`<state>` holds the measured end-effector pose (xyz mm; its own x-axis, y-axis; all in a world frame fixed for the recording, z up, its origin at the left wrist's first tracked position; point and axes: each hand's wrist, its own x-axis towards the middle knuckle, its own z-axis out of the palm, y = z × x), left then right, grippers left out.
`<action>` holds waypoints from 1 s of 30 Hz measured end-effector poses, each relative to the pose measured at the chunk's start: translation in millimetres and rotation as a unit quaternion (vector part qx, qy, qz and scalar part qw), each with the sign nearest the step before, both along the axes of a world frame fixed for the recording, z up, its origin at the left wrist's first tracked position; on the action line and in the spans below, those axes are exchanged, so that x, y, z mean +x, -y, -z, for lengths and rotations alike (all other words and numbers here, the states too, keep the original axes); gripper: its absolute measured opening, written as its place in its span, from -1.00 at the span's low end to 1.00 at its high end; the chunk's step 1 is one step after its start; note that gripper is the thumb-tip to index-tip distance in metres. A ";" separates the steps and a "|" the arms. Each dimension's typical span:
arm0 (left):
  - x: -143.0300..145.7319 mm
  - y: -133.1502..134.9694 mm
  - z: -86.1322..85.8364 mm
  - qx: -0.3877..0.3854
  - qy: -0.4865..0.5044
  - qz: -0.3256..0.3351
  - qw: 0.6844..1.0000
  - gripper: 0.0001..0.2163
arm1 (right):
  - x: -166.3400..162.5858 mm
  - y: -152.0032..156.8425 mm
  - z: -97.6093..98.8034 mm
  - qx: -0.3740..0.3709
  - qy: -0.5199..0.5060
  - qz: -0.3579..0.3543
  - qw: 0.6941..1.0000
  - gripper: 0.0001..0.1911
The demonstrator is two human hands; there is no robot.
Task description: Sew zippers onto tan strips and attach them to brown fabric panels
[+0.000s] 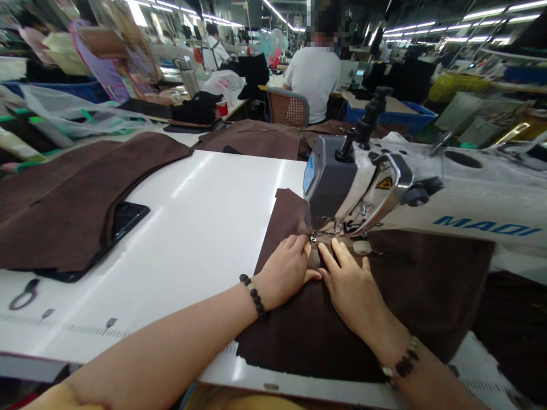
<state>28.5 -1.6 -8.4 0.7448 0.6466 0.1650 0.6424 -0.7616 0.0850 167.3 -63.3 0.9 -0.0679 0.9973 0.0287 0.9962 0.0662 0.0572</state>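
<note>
A dark brown fabric piece (pixel 316 341) lies under the head of a sewing machine (pixel 333 176), spread over the white table. My left hand (pixel 288 267) rests flat on the fabric, just left of the presser foot (pixel 313 236), its fingers stretched toward it. On the fabric to the right lies my right hand (pixel 352 282), fingers spread, their tips close to the presser foot. The two thumbs nearly meet below the needle area. Neither hand grips the cloth; both press on it from above. The needle itself is too small to make out.
A stack of brown fabric pieces (pixel 64 199) lies at the left, partly over a dark flat object (pixel 130 219). Scissors or a ringed tool (pixel 24 296) sit near the front left. More brown cloth (pixel 256 139) lies along the back. A person in white (pixel 314 80) sits ahead.
</note>
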 end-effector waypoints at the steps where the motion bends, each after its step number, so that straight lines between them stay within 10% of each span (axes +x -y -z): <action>1: -0.2 -0.4 -0.1 -0.003 0.000 0.003 1.000 -0.46 | -0.6 0.1 -0.1 -0.001 0.004 0.002 1.000 -0.54; 30: -0.1 -4.7 -3.1 -0.003 0.020 0.021 1.000 -0.47 | -1.9 -3.9 -2.6 0.000 -0.004 -0.001 1.000 -0.54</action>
<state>28.4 3.0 -5.3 0.7643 0.6157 0.1916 0.6058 -0.7874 0.1136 165.4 -59.3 3.5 -0.0691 0.9972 0.0283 0.9965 0.0677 0.0495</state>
